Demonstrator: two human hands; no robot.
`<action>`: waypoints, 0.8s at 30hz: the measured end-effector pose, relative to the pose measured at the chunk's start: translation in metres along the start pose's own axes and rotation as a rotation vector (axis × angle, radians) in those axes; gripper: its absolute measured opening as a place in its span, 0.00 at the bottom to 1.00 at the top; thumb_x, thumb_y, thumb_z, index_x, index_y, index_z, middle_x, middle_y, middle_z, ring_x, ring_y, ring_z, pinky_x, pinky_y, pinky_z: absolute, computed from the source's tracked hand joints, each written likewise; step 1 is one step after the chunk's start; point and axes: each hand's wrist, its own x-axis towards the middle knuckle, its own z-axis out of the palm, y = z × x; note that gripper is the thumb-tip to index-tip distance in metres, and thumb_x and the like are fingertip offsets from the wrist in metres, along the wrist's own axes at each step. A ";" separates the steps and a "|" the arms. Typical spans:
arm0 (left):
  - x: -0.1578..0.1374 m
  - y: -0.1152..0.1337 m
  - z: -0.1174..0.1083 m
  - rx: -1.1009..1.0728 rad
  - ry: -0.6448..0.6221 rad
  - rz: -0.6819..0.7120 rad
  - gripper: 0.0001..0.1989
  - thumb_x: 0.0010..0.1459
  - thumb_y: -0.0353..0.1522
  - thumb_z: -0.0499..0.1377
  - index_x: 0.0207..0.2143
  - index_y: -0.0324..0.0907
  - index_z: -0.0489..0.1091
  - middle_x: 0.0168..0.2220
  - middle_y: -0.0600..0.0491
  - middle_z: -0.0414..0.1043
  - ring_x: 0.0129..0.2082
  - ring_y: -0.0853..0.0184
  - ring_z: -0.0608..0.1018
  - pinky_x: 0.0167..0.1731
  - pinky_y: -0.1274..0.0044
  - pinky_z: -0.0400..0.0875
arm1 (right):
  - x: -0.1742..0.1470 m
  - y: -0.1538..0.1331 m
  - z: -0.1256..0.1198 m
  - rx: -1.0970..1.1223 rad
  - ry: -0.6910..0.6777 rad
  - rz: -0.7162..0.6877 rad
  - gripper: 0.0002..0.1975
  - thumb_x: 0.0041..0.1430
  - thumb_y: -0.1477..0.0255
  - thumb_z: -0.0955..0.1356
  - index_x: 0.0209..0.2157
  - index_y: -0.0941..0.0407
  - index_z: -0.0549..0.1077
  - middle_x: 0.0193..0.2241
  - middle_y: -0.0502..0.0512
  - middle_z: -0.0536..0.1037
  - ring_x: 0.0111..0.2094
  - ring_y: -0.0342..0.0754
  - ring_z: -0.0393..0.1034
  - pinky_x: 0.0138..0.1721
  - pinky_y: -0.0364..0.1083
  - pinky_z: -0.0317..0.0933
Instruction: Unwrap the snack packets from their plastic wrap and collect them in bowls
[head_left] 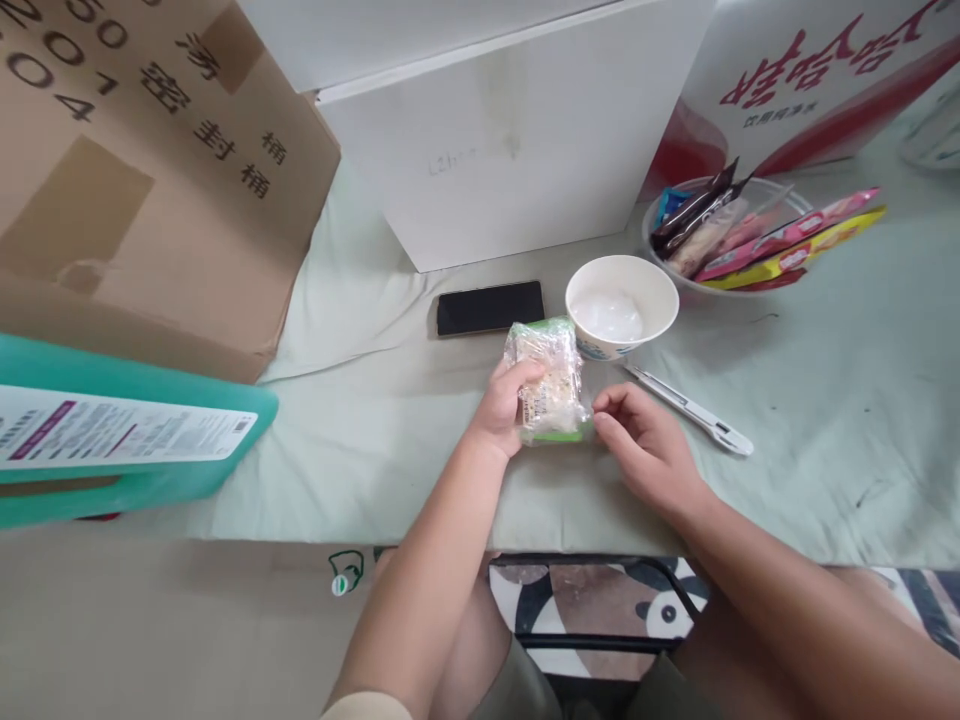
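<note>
My left hand [506, 405] is closed around a plastic-wrapped food packet [553, 385], its thumb lying across the front. The packet is clear with pale, crumbly-looking contents and green edges, and it is held tilted above the cloth. At its lower right edge, the thumb and forefinger of my right hand [649, 445] are pinched together on the crinkled wrap. Just behind the packet stands a white paper bowl [622, 300] with crumpled clear plastic inside. A white utility knife [688, 408] lies beyond my right hand.
A dark phone [490, 308] lies behind the packet, before a white box [510, 150]. At right, a clear bowl [795, 200] holds several packaged snacks. A cardboard box [165, 190] and a green container [247, 400] occupy the left. The pale green tablecloth [375, 450] ends near my forearms.
</note>
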 end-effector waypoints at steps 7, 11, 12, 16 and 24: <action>-0.006 0.000 0.003 0.111 0.093 0.165 0.36 0.43 0.30 0.66 0.55 0.53 0.60 0.40 0.58 0.75 0.35 0.67 0.78 0.37 0.75 0.73 | 0.005 0.002 0.005 -0.056 -0.080 -0.277 0.15 0.56 0.75 0.66 0.47 0.53 0.69 0.32 0.50 0.69 0.29 0.45 0.66 0.31 0.45 0.63; -0.010 -0.006 0.001 0.292 0.027 0.207 0.31 0.50 0.34 0.65 0.56 0.50 0.62 0.43 0.55 0.74 0.38 0.66 0.78 0.40 0.74 0.73 | 0.005 0.001 0.006 -0.163 -0.047 -0.351 0.05 0.59 0.74 0.67 0.37 0.53 0.74 0.31 0.51 0.71 0.26 0.43 0.64 0.28 0.44 0.60; -0.010 -0.007 -0.001 0.364 0.015 0.221 0.29 0.51 0.35 0.65 0.55 0.49 0.63 0.44 0.54 0.74 0.40 0.65 0.78 0.42 0.73 0.73 | 0.006 0.001 0.006 -0.173 -0.015 -0.339 0.03 0.59 0.74 0.67 0.34 0.53 0.73 0.29 0.51 0.71 0.26 0.44 0.64 0.28 0.44 0.59; -0.003 -0.010 -0.012 0.641 0.120 0.333 0.25 0.53 0.35 0.64 0.53 0.44 0.68 0.53 0.47 0.74 0.51 0.58 0.77 0.54 0.67 0.71 | 0.011 0.001 0.007 -0.128 0.154 -0.225 0.02 0.57 0.71 0.69 0.32 0.53 0.70 0.25 0.48 0.69 0.25 0.45 0.63 0.28 0.45 0.58; -0.023 -0.001 -0.026 0.938 0.455 0.950 0.19 0.66 0.41 0.49 0.51 0.44 0.71 0.55 0.44 0.70 0.61 0.56 0.71 0.63 0.60 0.64 | 0.014 -0.008 -0.006 0.008 0.328 -0.285 0.02 0.58 0.73 0.65 0.34 0.52 0.68 0.29 0.50 0.74 0.29 0.46 0.70 0.33 0.46 0.65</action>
